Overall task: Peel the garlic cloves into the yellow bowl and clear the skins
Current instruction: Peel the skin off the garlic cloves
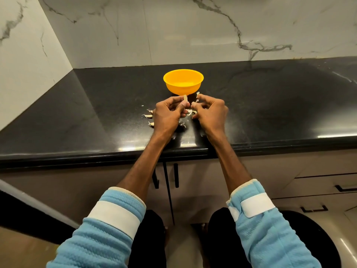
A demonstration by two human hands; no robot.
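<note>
A yellow bowl [183,82] stands on the black countertop [96,117], just beyond my hands. My left hand [170,113] pinches a garlic clove [185,98] whose pale tip sticks up above the fingers. My right hand [209,111] is beside it, fingers curled, pinching a scrap of white garlic skin [197,94] near the bowl's base. Loose skins [190,112] lie between and under my hands. Unpeeled cloves [147,116] lie on the counter left of my left hand. What the bowl holds is not visible.
Marble walls [173,29] close the counter at the back and left. The counter's front edge [77,154] runs under my forearms, with cabinet doors and dark handles [176,175] below it.
</note>
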